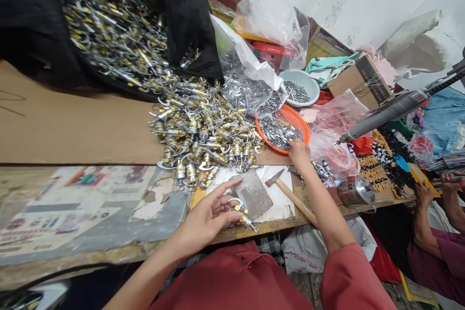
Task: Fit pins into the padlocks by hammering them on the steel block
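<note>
No legible text, cardboard box [363,82] print blurred

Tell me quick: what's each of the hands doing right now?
Left hand: closed on a metal clasp.
Right hand: fingertips in the orange tray of small metal parts; grip cannot be told.

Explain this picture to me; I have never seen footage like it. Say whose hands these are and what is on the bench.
The one picture comes from a camera worn on a person's head, looking down at their own bare hands; there is no machine. The left hand holds a silver-and-brass clasp next to a metal block. The right hand reaches into an orange dish of small silvery parts. On the workbench lie a heap of like clasps, spilling from a black bag, and a hammer. The hands at far right are another person's.
</note>
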`<act>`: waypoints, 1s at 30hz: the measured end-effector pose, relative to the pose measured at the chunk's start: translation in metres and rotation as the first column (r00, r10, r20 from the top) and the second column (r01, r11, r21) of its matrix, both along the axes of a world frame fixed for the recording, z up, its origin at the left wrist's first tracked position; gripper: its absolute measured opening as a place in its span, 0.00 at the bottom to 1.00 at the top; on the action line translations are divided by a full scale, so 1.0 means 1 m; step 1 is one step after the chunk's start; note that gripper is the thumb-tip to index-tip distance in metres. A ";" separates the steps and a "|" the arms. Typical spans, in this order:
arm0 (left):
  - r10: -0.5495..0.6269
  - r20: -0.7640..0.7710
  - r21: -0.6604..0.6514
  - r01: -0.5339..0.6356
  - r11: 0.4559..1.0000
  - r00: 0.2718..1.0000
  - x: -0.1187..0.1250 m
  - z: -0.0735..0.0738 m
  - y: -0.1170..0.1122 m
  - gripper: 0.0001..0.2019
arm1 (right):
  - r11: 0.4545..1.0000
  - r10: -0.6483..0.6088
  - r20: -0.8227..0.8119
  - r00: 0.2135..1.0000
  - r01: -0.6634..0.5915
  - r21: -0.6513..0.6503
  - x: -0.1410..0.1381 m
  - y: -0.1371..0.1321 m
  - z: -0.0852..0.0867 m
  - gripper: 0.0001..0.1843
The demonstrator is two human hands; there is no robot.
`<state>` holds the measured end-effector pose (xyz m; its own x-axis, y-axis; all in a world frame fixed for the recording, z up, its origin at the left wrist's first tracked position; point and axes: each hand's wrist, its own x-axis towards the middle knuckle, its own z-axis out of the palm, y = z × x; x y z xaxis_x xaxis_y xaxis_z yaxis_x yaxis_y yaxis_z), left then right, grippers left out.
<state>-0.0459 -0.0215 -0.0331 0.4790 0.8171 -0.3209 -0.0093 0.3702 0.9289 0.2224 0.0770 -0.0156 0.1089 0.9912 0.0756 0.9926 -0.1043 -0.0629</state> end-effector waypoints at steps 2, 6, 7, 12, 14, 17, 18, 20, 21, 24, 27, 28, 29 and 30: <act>-0.015 0.017 -0.017 0.015 1.000 1.000 0.000 -0.002 0.002 0.34 | 0.998 0.014 0.057 0.998 -0.011 -0.056 -0.004 0.008 -0.004 0.16; -0.037 0.052 -0.045 0.039 0.998 0.998 0.000 -0.007 0.005 0.36 | 0.994 0.051 0.109 0.993 -0.040 -0.106 -0.011 0.014 -0.005 0.18; -0.034 0.059 -0.054 0.037 0.998 0.998 0.000 -0.009 0.006 0.36 | 0.993 0.054 0.110 0.992 -0.042 -0.108 -0.010 0.015 -0.005 0.19; 0.016 0.087 -0.100 -0.007 0.995 0.996 0.000 -0.014 0.007 0.38 | 0.998 0.041 0.070 0.997 -0.038 -0.054 0.001 0.012 0.002 0.19; 0.024 0.100 -0.109 -0.013 0.994 0.995 0.000 -0.015 0.007 0.37 | 0.997 0.070 0.028 0.997 -0.069 -0.021 -0.002 0.001 0.006 0.17; 0.026 0.118 -0.121 -0.011 0.993 0.993 0.001 -0.014 0.008 0.37 | 0.984 0.180 -0.052 0.982 -0.180 0.005 -0.019 -0.028 0.011 0.15; 0.025 0.119 -0.125 -0.009 0.992 0.993 0.001 -0.013 0.008 0.37 | 0.973 0.232 -0.093 0.968 -0.232 0.016 -0.027 -0.040 0.011 0.14; 0.023 0.113 -0.132 -0.008 0.991 0.993 0.001 -0.012 0.008 0.37 | 0.933 0.361 -0.233 0.903 -0.350 0.087 -0.044 -0.066 0.010 0.12; 0.023 0.110 -0.135 -0.007 0.991 0.994 0.000 -0.012 0.008 0.37 | 0.913 0.407 -0.308 0.860 -0.386 0.129 -0.053 -0.077 0.009 0.11; 0.026 0.107 -0.130 -0.012 0.991 0.994 0.000 -0.013 0.008 0.37 | 0.902 0.431 -0.484 0.762 -0.373 0.216 -0.072 -0.101 0.006 0.09; 0.022 0.114 -0.115 -0.009 0.993 0.993 0.001 -0.014 0.008 0.36 | 0.926 0.368 -0.615 0.697 -0.332 0.178 -0.083 -0.114 0.008 0.08; 0.019 0.120 -0.112 -0.006 0.994 0.993 0.001 -0.014 0.008 0.36 | 0.923 0.364 -0.639 0.678 -0.353 0.151 -0.085 -0.117 0.009 0.08; 0.017 0.125 -0.110 -0.004 0.994 0.992 0.001 -0.014 0.008 0.36 | 0.913 0.374 -0.645 0.667 -0.387 0.128 -0.086 -0.119 0.010 0.08; 0.017 0.129 -0.110 -0.002 0.994 0.992 0.002 -0.014 0.008 0.36 | 0.898 0.394 -0.630 0.669 -0.426 0.109 -0.086 -0.121 0.012 0.10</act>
<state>-0.0441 -0.0136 -0.0467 0.5145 0.7853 -0.3444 -0.1306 0.4688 0.8736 0.1362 -0.0439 -0.0037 -0.3037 0.9478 0.0976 0.6701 0.2853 -0.6852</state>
